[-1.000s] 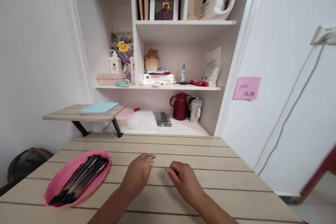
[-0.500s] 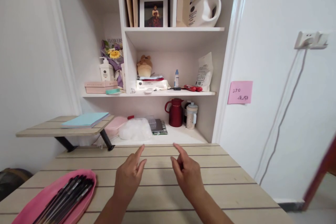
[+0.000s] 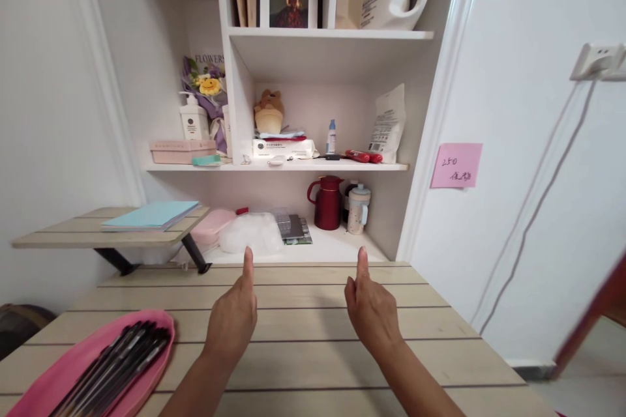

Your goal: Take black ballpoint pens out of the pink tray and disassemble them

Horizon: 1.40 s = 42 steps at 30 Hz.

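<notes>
Over the slatted wooden table (image 3: 303,361), my left hand (image 3: 233,313) points forward with its index finger stretched out. Its other fingers are curled under and mostly hidden, and nothing shows in it. To the right, my right hand (image 3: 374,309) points the same way, index finger extended and thumb out to the side; it too holds nothing visible. A wide gap lies between the hands. Nearest to my left hand is a pink tray (image 3: 36,381) on the table, with a bundle of black pens (image 3: 115,365) lying in it.
A small raised stand (image 3: 63,238) carries light-blue papers (image 3: 151,215) at the left. Behind the table, a white shelf unit (image 3: 332,58) holds a red jug (image 3: 327,203), a cup with handle (image 3: 358,210) and a white plastic bag (image 3: 252,232). A wall bounds the right.
My hands have moved apart, the left one leftward and the right one rightward. Their index fingers have turned from slanting inward to pointing straight ahead. The camera view has shifted slightly.
</notes>
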Tool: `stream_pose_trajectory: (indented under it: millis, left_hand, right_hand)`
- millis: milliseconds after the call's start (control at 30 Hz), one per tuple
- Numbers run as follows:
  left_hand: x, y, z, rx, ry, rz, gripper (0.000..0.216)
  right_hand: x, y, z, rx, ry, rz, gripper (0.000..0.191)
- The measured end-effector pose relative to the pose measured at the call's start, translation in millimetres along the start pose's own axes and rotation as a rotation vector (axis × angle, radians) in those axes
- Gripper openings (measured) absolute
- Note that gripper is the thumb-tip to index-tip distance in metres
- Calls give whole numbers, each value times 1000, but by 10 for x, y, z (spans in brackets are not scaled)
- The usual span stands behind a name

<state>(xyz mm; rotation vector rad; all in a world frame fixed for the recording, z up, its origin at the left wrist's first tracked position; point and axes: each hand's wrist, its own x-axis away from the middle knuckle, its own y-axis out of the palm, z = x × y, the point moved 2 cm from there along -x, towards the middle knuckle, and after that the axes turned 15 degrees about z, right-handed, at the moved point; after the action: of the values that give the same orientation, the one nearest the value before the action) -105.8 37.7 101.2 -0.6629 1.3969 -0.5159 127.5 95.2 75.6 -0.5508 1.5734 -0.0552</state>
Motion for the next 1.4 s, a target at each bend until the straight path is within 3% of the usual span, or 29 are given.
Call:
stream_pose_trajectory:
  millis: [200, 567, 900, 967, 1067, 1200, 1300, 1400]
  left_hand:
    - [12, -75, 36, 12, 17, 22, 69]
    - [11, -14, 7, 24, -1, -27, 72]
    - [18, -43, 29, 59, -28, -22, 72]
    - [26, -41, 41, 93, -16, -23, 69]
    - [66, -51, 70, 178, 27, -64, 54]
    - [161, -119, 9, 191, 92, -106, 14]
    - [221, -218, -259, 112, 96, -92, 10]
    - [279, -323, -751, 13, 26, -121, 13]
  right_hand:
    - [-55, -60, 35, 45, 45, 42, 58]
    - [-74, -62, 72, 55, 71, 50, 59]
    - [-22, -83, -62, -32, 44, 5, 57]
    - [10, -94, -165, -74, 34, -61, 55]
    - [114, -132, -396, -191, -35, -273, 48]
    - [418, -272, -692, -324, -134, -611, 15]
    - [697, -412, -780, -371, -128, -762, 11]
    - [901, -527, -754, -405, -58, -835, 12]
